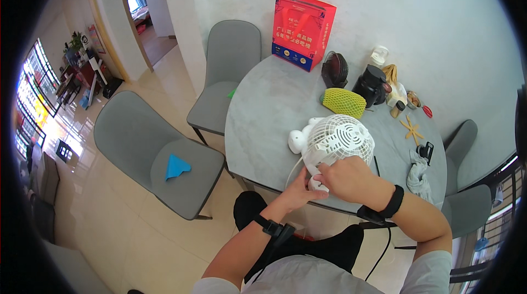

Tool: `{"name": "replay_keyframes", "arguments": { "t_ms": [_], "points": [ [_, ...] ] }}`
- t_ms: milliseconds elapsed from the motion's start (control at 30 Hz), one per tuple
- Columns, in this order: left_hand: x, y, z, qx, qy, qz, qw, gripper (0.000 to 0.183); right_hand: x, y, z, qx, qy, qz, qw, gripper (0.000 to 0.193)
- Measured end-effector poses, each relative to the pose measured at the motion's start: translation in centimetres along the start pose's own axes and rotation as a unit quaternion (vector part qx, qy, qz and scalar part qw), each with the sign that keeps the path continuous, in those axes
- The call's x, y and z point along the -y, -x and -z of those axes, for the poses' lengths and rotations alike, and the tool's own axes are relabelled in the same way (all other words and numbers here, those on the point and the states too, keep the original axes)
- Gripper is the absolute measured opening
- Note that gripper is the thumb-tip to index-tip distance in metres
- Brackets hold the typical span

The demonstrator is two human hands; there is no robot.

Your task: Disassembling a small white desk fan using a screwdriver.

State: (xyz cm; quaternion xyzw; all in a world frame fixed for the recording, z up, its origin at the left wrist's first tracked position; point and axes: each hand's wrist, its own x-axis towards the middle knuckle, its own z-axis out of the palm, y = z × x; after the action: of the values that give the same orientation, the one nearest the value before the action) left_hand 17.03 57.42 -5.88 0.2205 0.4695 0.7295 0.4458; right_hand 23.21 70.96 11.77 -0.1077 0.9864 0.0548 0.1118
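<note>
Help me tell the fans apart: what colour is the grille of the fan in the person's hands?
White: the fan has a white grille, seen best in the head view.

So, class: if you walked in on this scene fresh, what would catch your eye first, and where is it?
First the white desk fan at the near edge of the round grey table, with the left hand and right hand at its base. Next the bright red gift bag standing at the far edge, by the wall. Then the blue cloth lying on a grey chair, left of the table.
</note>
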Motion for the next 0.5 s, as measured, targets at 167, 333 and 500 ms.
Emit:
{"name": "replay_keyframes", "arguments": {
  "t_ms": [167, 333, 500],
  "points": [
    [0.8, -0.4, 0.3, 0.001, -0.041, -0.033, 0.999, 0.093, -1.8, -0.4, -2.0, -0.208, -0.084, 0.188, 0.956, 0.024],
    [0.3, -0.2, 0.4, 0.011, 0.014, 0.010, 1.000, 0.106, -0.3, 0.1, 0.1, 0.013, -0.049, 0.007, 0.999, 0.019],
    [0.6, -0.6, 0.4, 0.016, -0.050, -0.032, 0.998, 0.104, -1.6, -0.2, -2.5, -0.249, -0.079, 0.156, 0.953, 0.021]
  ]
}}
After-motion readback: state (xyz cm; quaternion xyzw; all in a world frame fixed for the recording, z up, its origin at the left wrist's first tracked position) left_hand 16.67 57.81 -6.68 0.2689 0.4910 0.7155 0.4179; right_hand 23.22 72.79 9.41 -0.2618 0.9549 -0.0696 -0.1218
